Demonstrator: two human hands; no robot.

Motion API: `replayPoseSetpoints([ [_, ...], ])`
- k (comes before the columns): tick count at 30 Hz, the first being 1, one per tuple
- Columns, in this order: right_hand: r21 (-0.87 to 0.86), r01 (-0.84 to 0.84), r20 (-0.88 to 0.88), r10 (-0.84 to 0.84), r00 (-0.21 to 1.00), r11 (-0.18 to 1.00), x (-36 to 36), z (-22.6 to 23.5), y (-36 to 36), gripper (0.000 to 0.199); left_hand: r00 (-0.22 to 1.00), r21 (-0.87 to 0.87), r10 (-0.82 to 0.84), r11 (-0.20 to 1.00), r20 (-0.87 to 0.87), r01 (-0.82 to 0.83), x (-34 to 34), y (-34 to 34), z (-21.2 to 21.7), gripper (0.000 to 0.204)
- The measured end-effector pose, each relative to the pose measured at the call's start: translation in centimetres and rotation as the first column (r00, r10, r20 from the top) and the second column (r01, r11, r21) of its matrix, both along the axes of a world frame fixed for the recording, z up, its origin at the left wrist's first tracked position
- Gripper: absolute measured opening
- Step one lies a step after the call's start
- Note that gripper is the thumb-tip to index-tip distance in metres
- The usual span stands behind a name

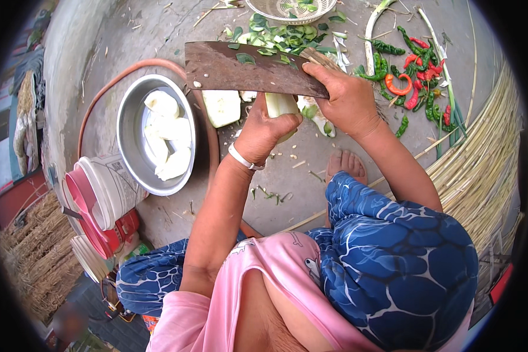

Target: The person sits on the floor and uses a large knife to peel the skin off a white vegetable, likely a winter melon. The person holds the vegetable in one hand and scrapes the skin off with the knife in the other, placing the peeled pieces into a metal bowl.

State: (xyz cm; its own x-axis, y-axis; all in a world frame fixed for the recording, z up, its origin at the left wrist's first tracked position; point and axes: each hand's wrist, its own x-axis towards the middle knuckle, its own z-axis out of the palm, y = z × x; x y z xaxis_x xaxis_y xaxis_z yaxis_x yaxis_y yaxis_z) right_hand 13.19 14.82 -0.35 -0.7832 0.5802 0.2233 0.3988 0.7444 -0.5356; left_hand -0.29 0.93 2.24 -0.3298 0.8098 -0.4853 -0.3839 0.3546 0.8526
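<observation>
My right hand (347, 100) grips the wooden handle of a broad, dark cleaver (240, 69). Its blade reaches leftward above my left hand, with bits of green peel stuck on it. In my left hand (263, 132), with a white bangle at the wrist, is a pale, peeled piece of gourd (279, 105), just under the blade's lower edge; whether they touch I cannot tell. Another cut gourd piece (222, 109) lies on the ground to the left. White peeled chunks (169, 132) sit in a metal basin (123, 138). Seedy pulp (321, 122) lies below my right hand.
Green peelings (267, 36) are heaped beyond the cleaver, near a woven basket (290, 19). Red and green chillies (399, 88) are scattered at right, beside a bundle of dry stalks (481, 158). A hose (100, 97) curves around the basin; buckets (114, 196) stand at near left.
</observation>
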Motion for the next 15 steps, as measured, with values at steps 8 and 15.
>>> replayPoseSetpoints([
  [8, 0.083, -0.125, -0.081, 0.131, 0.988, 0.989, 0.1, 3.1, -2.2, 0.052, 0.957, 0.169, 0.039, 0.986, -0.286, 0.01, -1.5, -1.1, -3.1, 0.039],
  [15, 0.082, -0.118, -0.111, 0.127, 0.986, 0.99, -0.2, 2.2, -2.4, 0.052, 0.942, 0.163, 0.0, 0.985, -0.335, 0.058, -1.7, -2.0, -4.2, 0.035],
])
